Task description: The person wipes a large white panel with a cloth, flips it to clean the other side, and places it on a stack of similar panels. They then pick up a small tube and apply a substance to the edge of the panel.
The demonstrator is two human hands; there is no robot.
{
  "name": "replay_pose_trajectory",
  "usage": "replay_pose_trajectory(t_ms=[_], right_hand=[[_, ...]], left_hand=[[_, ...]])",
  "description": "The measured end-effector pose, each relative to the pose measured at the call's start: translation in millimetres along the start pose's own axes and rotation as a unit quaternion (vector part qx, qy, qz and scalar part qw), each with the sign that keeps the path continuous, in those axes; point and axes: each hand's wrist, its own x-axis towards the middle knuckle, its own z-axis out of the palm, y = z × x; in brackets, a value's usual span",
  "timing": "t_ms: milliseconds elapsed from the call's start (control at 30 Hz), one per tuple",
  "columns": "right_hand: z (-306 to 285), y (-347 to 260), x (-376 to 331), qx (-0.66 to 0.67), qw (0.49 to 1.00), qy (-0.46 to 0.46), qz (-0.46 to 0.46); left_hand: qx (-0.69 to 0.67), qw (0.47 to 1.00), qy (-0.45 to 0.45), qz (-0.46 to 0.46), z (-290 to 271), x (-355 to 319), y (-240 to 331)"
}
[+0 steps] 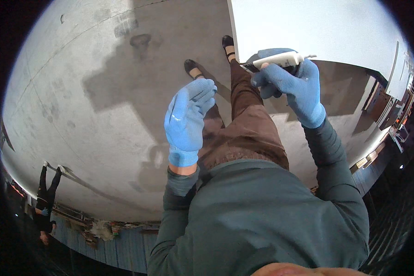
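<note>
My right hand (294, 87), in a blue glove, grips a white squeeze tube (280, 60) with a dark tail end. The tube lies almost level, and its thin nozzle points right, over the near edge of a white tabletop or panel (317, 27). My left hand (186, 120), also in a blue glove, is held up in front of my legs. Its fingers are stretched out side by side and nothing is in it. A small shiny whitish streak shows on the left glove near the base of the thumb.
Grey concrete floor (101, 60) with cracks and dark stains stretches to the left. At the far lower left stands another person (48, 193) in dark clothes. Shelving with assorted items (386, 106) lines the right rim. More clutter (103, 230) lies along a corrugated wall behind me.
</note>
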Motion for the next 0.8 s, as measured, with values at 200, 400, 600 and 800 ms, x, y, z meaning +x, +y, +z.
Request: replay_pose_trajectory(t_ms=[200,400,600,800], right_hand=[[2.8,1.1,6.3,0.053,0.999,0.007,0.005],[9.5,-1.1,5.2,0.057,0.997,0.037,0.024],[14.9,5.4,2.8,0.095,0.993,0.062,0.020],[22.4,13.6,0.2,0.103,0.989,0.107,-0.022]], left_hand=[[-0.001,1.000,0.011,0.000,-1.5,1.4,-2.8],[0.006,1.000,-0.002,-0.018,-3.1,2.0,3.0],[0.001,1.000,0.003,-0.027,-5.7,3.5,0.3],[0.001,1.000,-0.009,-0.018,-7.6,4.3,-2.1]])
